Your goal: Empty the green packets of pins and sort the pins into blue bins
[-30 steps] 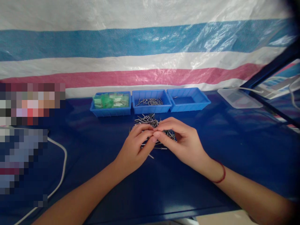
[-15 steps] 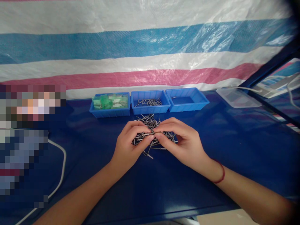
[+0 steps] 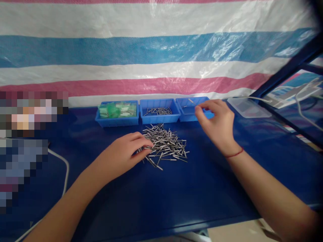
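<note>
A loose pile of silvery blind rivets (image 3: 168, 143) lies on the blue table. My left hand (image 3: 131, 148) is at the pile's left edge, thumb and forefinger apart, with no rivet visible between them. My right hand (image 3: 218, 122) hovers at the front right of the right blue bin (image 3: 188, 117), fingers curled and slightly parted. A single small rivet (image 3: 191, 100) shows by that bin's back wall, clear of my fingertips; whether it is in the air or resting I cannot tell. Another rivet (image 3: 185, 106) lies inside the bin.
The middle blue bin (image 3: 160, 119) holds several rivets. In the left blue bin (image 3: 117, 122) are green and clear plastic pieces. A clear plastic lid (image 3: 248, 108) lies at the right, a white cable (image 3: 67, 168) runs along the left, and a striped sheet (image 3: 126, 50) hangs behind.
My hands, together over the pile before, have separated. The right went up and right to the right bin; the left drew back leftward. A light rivet now shows at that bin's back.
</note>
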A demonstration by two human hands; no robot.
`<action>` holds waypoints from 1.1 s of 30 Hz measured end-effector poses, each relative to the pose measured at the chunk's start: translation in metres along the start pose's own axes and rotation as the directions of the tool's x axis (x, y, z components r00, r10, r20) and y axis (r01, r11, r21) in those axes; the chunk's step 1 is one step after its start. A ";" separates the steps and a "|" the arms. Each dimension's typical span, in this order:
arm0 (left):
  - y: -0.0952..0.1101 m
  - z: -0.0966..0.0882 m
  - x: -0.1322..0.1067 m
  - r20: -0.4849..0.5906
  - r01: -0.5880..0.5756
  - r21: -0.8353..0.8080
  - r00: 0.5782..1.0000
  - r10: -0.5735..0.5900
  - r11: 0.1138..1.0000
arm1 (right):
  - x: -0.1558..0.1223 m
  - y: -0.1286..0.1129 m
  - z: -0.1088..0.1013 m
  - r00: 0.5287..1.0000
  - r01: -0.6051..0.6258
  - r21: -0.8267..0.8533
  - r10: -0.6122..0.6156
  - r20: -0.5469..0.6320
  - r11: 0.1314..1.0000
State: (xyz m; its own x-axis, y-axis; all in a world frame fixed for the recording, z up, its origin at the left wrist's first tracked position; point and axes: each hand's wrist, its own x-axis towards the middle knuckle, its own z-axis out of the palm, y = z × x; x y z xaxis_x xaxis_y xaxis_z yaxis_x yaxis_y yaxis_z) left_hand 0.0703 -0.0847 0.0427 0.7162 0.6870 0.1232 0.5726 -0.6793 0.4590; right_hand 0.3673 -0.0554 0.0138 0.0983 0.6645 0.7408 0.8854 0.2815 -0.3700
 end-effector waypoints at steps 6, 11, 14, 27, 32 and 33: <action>-0.010 0.005 -0.002 0.196 -0.032 0.098 0.980 0.012 0.995 | 0.002 0.027 0.006 0.997 -0.036 -0.317 0.058 0.060 0.948; -0.005 0.016 -0.001 0.205 -0.120 0.107 0.974 0.096 0.987 | -0.008 0.002 0.000 0.993 0.063 -0.188 -0.043 0.108 0.980; 0.001 0.022 0.000 0.183 -0.153 0.137 0.975 0.126 0.979 | -0.016 -0.015 -0.004 0.978 0.143 -0.056 -0.132 0.164 0.988; 0.009 0.024 0.000 0.016 -0.198 0.206 0.980 0.198 0.958 | -0.043 -0.061 -0.005 0.842 0.279 0.382 -0.415 0.344 0.881; 0.022 0.023 -0.002 -0.235 -0.210 -0.052 0.953 0.192 0.976 | -0.053 -0.079 -0.004 0.793 0.169 0.565 -0.452 0.409 0.808; 0.024 0.024 -0.002 -0.280 -0.197 -0.133 0.948 0.154 0.971 | -0.055 -0.081 -0.004 0.795 0.126 0.600 -0.442 0.415 0.790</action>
State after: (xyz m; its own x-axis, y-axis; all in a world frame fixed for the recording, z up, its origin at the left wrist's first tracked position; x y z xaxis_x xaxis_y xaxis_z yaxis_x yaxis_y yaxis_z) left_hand 0.0919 -0.1088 0.0322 0.6549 0.6189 0.4337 0.3624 -0.7608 0.5384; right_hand 0.2925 -0.1172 0.0054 -0.5019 0.6914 0.5197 0.4393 0.7214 -0.5354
